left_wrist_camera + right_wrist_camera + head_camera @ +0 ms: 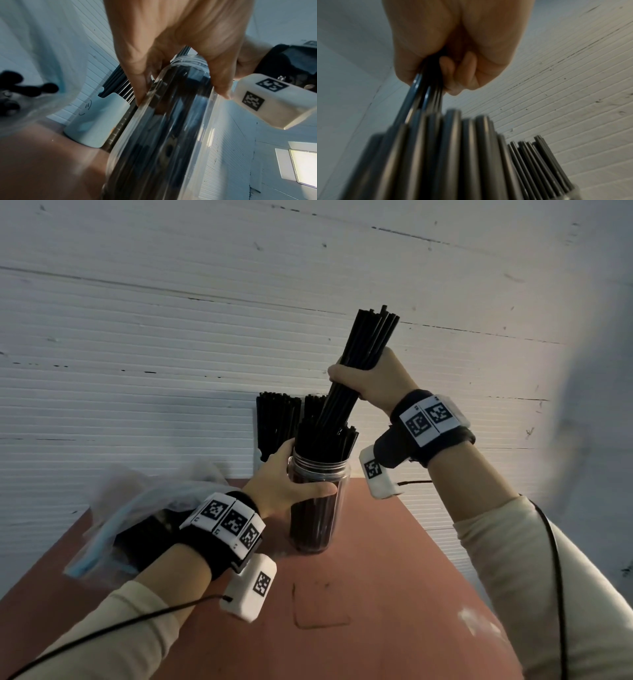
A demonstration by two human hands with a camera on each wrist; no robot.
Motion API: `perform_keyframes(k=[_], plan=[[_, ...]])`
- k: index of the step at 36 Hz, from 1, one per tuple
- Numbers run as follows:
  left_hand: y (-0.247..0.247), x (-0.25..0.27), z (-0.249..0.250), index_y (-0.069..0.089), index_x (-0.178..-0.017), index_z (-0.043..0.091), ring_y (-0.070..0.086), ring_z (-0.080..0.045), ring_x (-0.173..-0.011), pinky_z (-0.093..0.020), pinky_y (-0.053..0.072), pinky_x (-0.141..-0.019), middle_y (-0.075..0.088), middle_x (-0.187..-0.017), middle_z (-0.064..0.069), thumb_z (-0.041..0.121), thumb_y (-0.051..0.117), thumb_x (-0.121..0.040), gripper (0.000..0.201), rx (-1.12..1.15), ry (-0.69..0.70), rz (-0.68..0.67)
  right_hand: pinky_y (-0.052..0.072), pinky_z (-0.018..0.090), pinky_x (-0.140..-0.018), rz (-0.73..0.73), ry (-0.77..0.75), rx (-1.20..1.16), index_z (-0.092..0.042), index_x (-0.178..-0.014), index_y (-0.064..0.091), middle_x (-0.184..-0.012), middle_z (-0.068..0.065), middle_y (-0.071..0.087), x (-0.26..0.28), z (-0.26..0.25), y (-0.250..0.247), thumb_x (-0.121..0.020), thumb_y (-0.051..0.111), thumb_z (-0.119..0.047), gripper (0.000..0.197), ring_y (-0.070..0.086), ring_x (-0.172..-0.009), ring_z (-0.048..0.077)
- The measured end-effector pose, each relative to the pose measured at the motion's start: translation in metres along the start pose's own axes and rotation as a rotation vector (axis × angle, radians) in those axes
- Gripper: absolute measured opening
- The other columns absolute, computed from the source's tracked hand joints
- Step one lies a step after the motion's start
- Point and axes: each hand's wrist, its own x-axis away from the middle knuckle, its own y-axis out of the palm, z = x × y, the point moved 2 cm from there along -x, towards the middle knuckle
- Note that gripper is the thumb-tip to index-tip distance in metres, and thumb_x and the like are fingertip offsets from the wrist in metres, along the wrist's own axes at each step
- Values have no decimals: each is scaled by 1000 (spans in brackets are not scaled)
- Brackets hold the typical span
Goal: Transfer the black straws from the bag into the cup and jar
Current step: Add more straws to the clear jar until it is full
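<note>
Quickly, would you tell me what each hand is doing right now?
Left hand: closed around the clear jar, near its rim.
Right hand: closed around a bundle of black straws, lower ends among those in the jar.

Both hands [287, 484] [371, 378] clenched (right higher)

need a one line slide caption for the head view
Left hand steadies the clear jar while the right hand lowers a bundle of black straws into it.

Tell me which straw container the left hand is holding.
The clear jar at the front: the left hand grips it near the rim. The pale cup stands behind it by the wall, untouched, while the right hand lowers a bundle into the jar.
</note>
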Motion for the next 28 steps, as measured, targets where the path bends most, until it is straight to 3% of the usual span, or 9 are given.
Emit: perform_keyframes(k=[4, 9, 12, 15, 17, 20, 23, 26, 28], plan=[[0, 1, 1, 41, -138, 28, 55, 17, -96, -2, 44, -74, 61, -113, 22, 26, 87, -69, 83, 5, -17, -1, 42, 26, -54, -90, 27, 45, 6, -73, 57, -66, 7, 52, 5, 2, 13, -81, 69, -21, 30, 51, -58, 13], [-1, 2, 2, 39, -136, 32, 57, 14, -97, -3, 44, -76, 63, -109, 20, 26, 87, -69, 83, 30, -30, -2, 44, 15, -55, -211, 51, 133, -17, -64, 56, -61, -10, 58, 17, 7, 27, -84, 71, -27, 27, 57, -56, 0], [-1, 2, 0, 40, -136, 32, 61, 5, -104, -18, 46, -92, 66, -113, 15, 29, 88, -68, 83, 54, -33, -10, 53, 31, -75, -217, 26, 200, -18, -76, 63, -77, -4, 67, 27, 14, 34, -80, 66, -55, 37, 66, -80, 12], [0, 3, -1, 42, -130, 36, 62, 7, -102, -17, 45, -90, 67, -111, 17, 30, 88, -67, 78, 58, -31, -5, 49, 47, -91, -147, -65, 217, -14, -83, 63, -84, 4, 67, 38, 10, 34, -78, 57, -68, 55, 64, -88, 19], [0, 3, 0, 43, -127, 38, 60, 9, -101, -13, 44, -86, 66, -109, 18, 30, 88, -68, 75, 46, -31, -2, 50, 41, -90, -54, -60, 120, -9, -103, 60, -99, 9, 64, 41, 8, 29, -81, 66, -56, 53, 62, -91, 17], [0, 2, 1, 42, -133, 33, 58, 9, -104, -12, 42, -86, 64, -112, 18, 30, 87, -68, 80, 42, -32, -7, 46, 22, -96, 107, -79, 12, -20, -140, 34, -135, -1, 46, 43, 4, 19, -79, 74, -45, 77, 52, -116, 9], [0, 2, -1, 41, -136, 31, 58, 5, -108, -18, 43, -91, 65, -116, 15, 32, 88, -67, 84, 44, -34, -9, 43, 19, -100, 132, -235, 39, -20, -145, 31, -144, -2, 41, 48, -4, 21, -87, 69, -32, 71, 49, -124, 9], [0, 1, -1, 43, -135, 31, 58, 5, -107, -17, 43, -92, 65, -114, 16, 31, 88, -67, 82, 35, -41, -2, 40, 21, -102, 10, -346, 269, -11, -135, 51, -134, 2, 55, 55, -4, 34, -97, 54, -23, 40, 52, -121, 12], [0, 1, 0, 43, -132, 32, 59, 7, -104, -15, 43, -89, 65, -111, 16, 30, 87, -68, 78, 31, -46, -4, 37, 10, -96, -75, -342, 386, -11, -129, 57, -127, 2, 60, 61, 5, 44, -101, 46, -24, 33, 54, -117, 13]])
